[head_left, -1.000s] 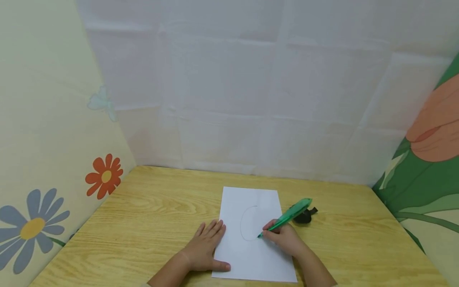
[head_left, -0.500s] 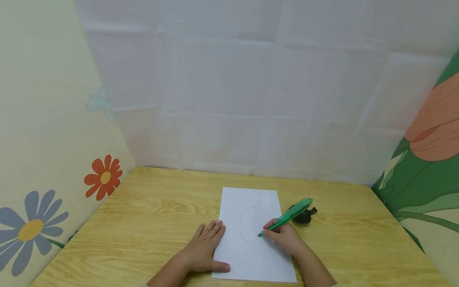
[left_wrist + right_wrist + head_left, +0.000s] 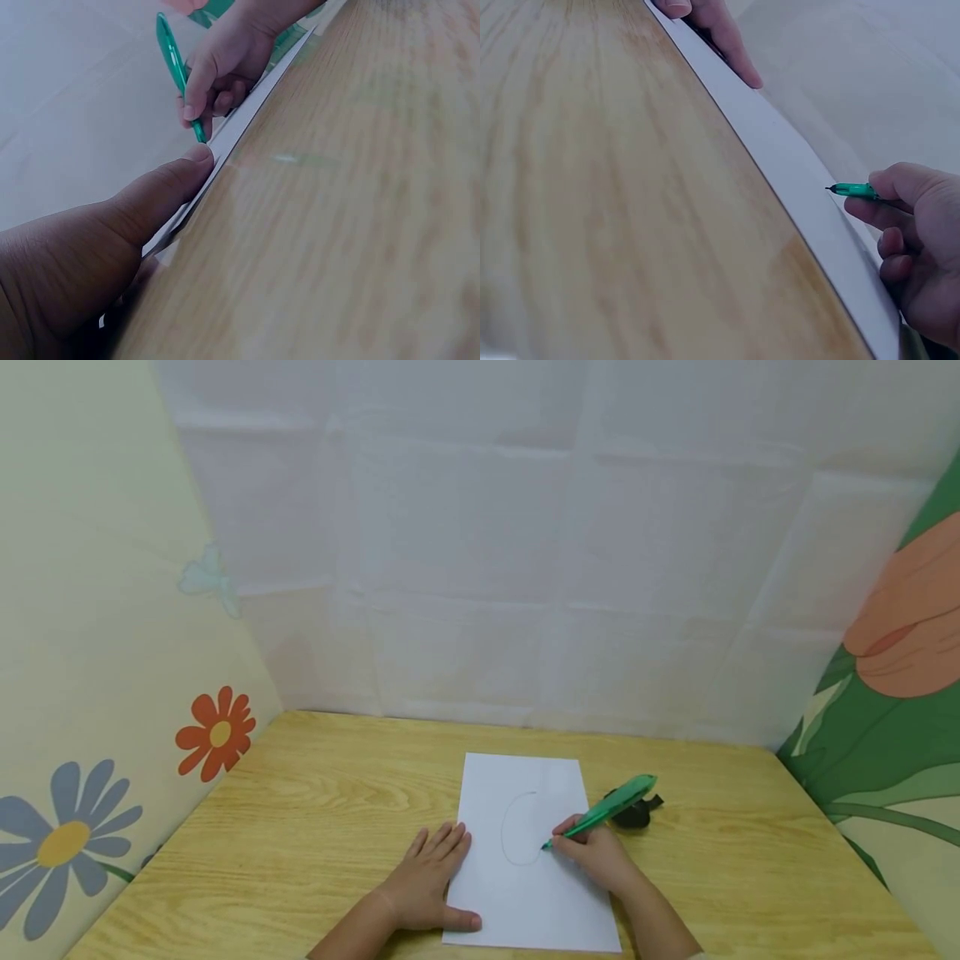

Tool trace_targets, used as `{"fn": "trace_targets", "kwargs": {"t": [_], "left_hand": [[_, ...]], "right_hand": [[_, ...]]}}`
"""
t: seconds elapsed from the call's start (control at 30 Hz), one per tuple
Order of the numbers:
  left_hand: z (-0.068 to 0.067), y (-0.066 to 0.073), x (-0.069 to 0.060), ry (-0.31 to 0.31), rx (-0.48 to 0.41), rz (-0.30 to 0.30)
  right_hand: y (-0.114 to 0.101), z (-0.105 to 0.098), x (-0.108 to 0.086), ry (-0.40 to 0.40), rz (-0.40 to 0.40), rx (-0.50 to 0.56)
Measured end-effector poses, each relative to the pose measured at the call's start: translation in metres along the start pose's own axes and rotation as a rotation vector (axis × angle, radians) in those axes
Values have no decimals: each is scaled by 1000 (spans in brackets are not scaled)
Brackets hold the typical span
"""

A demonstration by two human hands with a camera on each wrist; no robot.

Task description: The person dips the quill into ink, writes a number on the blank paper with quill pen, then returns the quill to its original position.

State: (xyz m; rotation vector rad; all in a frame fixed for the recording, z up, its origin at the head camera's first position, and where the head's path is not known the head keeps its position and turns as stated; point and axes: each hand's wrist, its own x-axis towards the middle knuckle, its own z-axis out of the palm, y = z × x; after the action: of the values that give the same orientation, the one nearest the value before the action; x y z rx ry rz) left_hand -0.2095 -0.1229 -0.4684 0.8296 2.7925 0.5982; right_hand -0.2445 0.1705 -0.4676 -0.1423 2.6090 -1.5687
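Observation:
A green pen (image 3: 617, 800) is pinched between the thumb and fingers of my right hand (image 3: 600, 857), its tip down on a white sheet of paper (image 3: 536, 902). The sheet carries a thin curved line, like an oval open on its right side, and the tip is at the line's lower right end. My left hand (image 3: 429, 881) lies flat with fingers spread along the sheet's left edge, its thumb on the lower left corner. In the right wrist view the pen's dark point (image 3: 831, 189) shows just ahead of the fingertips.
A small black object (image 3: 636, 814) lies behind the pen, partly hidden; its kind is unclear. The wood-patterned table (image 3: 337, 777) meets a white cloth backdrop (image 3: 465, 568) at the back. Flower-printed panels (image 3: 112, 652) stand at both sides.
The pen tip has moved slightly right and up, and the drawn line has grown a little at its lower right. My left hand stays in place.

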Motion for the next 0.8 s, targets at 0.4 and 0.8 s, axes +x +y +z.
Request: {"fn": "trace_targets", "kwargs": {"t": [0.4, 0.8], "left_hand": [[-1, 2, 0, -2, 13, -11], [-2, 3, 0, -10, 7, -14]], "right_hand": [[-1, 1, 2, 14, 35, 20], [1, 3, 10, 50, -12, 22]]}}
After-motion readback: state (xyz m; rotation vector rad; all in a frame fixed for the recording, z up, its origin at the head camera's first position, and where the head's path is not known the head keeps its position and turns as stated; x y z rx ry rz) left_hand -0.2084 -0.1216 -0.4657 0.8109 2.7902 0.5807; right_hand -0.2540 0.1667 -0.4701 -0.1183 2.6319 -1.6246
